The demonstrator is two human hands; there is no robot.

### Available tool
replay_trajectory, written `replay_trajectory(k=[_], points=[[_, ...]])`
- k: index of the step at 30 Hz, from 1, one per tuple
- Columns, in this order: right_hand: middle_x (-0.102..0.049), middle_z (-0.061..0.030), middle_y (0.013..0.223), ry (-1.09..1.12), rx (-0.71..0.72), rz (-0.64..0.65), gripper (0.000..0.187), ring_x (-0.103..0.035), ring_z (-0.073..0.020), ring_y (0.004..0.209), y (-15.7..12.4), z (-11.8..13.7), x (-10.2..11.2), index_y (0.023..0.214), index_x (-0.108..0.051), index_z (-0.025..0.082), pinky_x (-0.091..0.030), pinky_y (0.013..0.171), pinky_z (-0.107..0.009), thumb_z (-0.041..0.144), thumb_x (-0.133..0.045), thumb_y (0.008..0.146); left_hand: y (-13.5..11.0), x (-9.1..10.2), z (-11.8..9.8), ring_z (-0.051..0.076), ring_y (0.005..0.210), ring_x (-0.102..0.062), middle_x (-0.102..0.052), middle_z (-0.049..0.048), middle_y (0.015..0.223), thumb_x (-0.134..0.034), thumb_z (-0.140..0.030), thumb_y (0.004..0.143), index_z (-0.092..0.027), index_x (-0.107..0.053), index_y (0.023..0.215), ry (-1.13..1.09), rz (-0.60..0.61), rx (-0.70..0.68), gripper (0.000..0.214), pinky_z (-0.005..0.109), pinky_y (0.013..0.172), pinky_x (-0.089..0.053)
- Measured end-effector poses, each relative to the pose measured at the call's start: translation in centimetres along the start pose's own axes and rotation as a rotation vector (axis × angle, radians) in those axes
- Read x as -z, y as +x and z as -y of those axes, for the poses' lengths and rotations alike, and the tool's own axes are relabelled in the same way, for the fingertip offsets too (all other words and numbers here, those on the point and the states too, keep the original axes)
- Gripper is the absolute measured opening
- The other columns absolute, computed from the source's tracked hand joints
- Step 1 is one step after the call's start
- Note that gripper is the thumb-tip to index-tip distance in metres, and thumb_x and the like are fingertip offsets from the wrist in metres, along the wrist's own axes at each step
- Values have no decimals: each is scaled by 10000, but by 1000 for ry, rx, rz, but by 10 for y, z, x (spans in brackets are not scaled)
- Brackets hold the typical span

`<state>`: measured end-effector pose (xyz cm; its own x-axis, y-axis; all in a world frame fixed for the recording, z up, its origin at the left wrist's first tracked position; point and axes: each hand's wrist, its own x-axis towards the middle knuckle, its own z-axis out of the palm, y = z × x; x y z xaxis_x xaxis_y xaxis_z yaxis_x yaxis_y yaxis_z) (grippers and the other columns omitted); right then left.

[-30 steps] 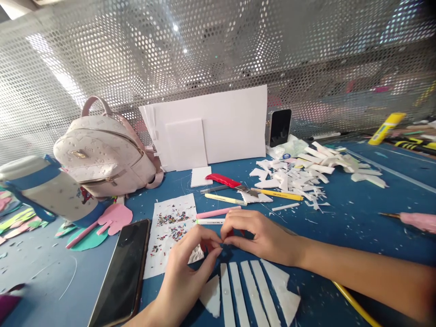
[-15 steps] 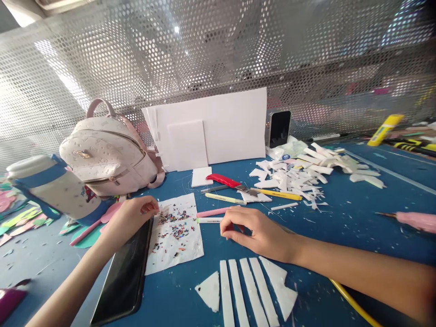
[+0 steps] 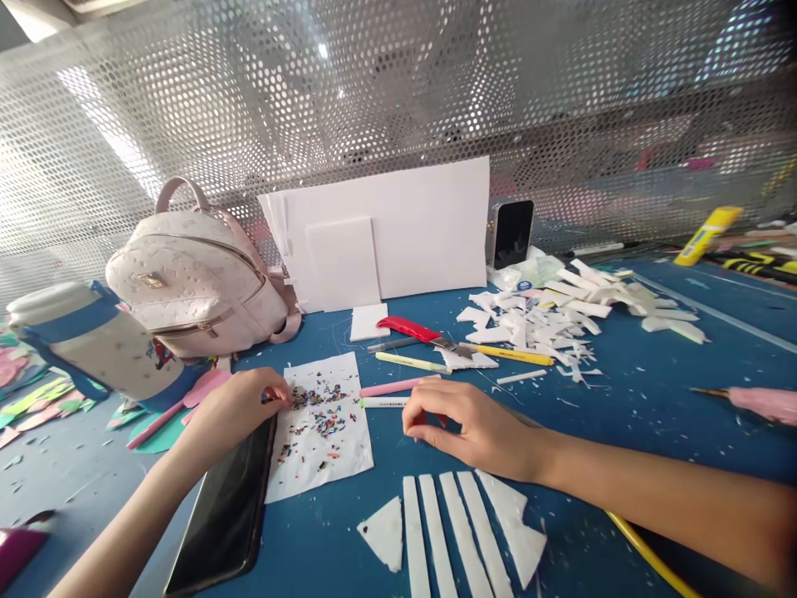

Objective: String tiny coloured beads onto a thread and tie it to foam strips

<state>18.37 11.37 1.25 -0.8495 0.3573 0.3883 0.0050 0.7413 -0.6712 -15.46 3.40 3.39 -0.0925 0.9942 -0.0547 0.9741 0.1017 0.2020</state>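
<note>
In the head view, the left hand [image 3: 240,407], left of centre, has fingertips close together by the tiny coloured bits [image 3: 329,422] on the white paper [image 3: 356,453]. The right hand [image 3: 466,425], mid-frame, curls narrowly. I can't tell if either holds anything. At the bottom, the foam triangle [image 3: 384,536] has one dark dot; the four foam strips [image 3: 416,540] show none, so decorating seems barely begun.

Open lane on blue tabletop [image 3: 387,448] between speckled paper [image 3: 352,448] and right hand [image 3: 464,423]. Far end blocked by pens [image 3: 398,386], red-handled cutter [image 3: 408,330]; foam strips [image 3: 464,540] crowd near end. Phone [image 3: 224,515] lies below left hand [image 3: 240,411]; backpack [image 3: 187,282], tumbler [image 3: 105,340] obstruct beyond. Wider gap: right forearm [image 3: 628,465] to scrap heap [image 3: 520,328].
</note>
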Motion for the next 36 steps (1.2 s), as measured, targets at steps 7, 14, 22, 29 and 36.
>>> replay_trajectory(k=[7,14,22,29,36], points=[[-623,3,823,-10,21,-6,96,-544,-124,815,0,3,0,863,-591,188,-441,748,-266,173,-555,951,-3,0,-6,270,831,-687,-754,36,910,-572,-325,778,-245,-712,786,-4,-26,-18,161,316,686,-473],[-627,-6,832,-14,9,-1,95,-549,-132,812,1,1,-1,874,-596,191,-442,738,-272,183,-546,955,-3,11,-17,253,784,-663,-734,28,819,-571,-257,757,-222,-649,787,-32,-149,-2,91,318,702,-454],[-606,-14,865,39,-23,-108,62,-519,-118,739,-2,3,1,916,-585,187,-432,679,-250,205,-532,944,-34,-37,-117,183,762,-646,-696,44,766,-633,-179,800,-185,-647,744,-971,-253,-189,58,281,702,-515],[-591,4,782,13,147,-71,56,-501,-109,715,-2,5,-1,863,-558,180,-427,736,-255,147,-535,902,-45,-67,-136,139,709,-618,-678,14,743,-683,-191,796,-184,-647,754,-1213,-164,-48,56,238,666,-494],[-576,11,738,-72,200,-87,69,-497,-102,672,1,1,-4,834,-541,184,-420,704,-251,159,-531,898,-45,-70,-130,170,744,-632,-669,27,782,-719,-197,769,-200,-638,816,-1201,-139,-56,93,281,686,-518]])
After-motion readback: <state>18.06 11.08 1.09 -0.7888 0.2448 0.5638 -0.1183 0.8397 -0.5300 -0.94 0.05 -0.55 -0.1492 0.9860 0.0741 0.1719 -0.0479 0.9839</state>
